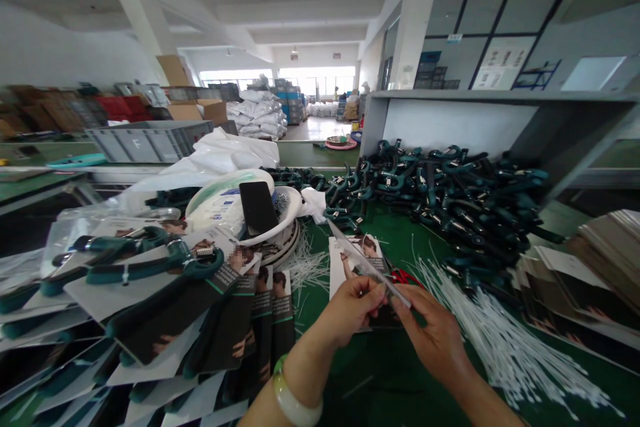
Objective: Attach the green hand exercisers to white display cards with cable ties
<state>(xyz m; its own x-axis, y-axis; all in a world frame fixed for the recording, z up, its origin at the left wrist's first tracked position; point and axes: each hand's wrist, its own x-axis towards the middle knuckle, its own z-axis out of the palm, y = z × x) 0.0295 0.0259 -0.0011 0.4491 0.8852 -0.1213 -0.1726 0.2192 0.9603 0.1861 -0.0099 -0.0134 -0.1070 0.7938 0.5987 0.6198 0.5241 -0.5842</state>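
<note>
A thin printed card [357, 257], seen nearly edge-on, slants up and away over the table between my hands. My left hand [350, 307] pinches its lower end, with thumb and fingers pressed together. My right hand [433, 327] grips the same end from the right, its fingers along the edge. Below the card lie more printed cards [337, 270] with a picture on them. Red-handled scissors [406, 276] are partly hidden behind my right hand. White cable ties [515, 340] fan out on the right.
Teal-handled hand tools [440, 187] form a heap at a grey shelf [500, 99]. Similar tools on cards [150, 280] are stacked at left. A black phone [258, 210] rests on a white round container [295, 217]. More cards [595, 280] stand at right.
</note>
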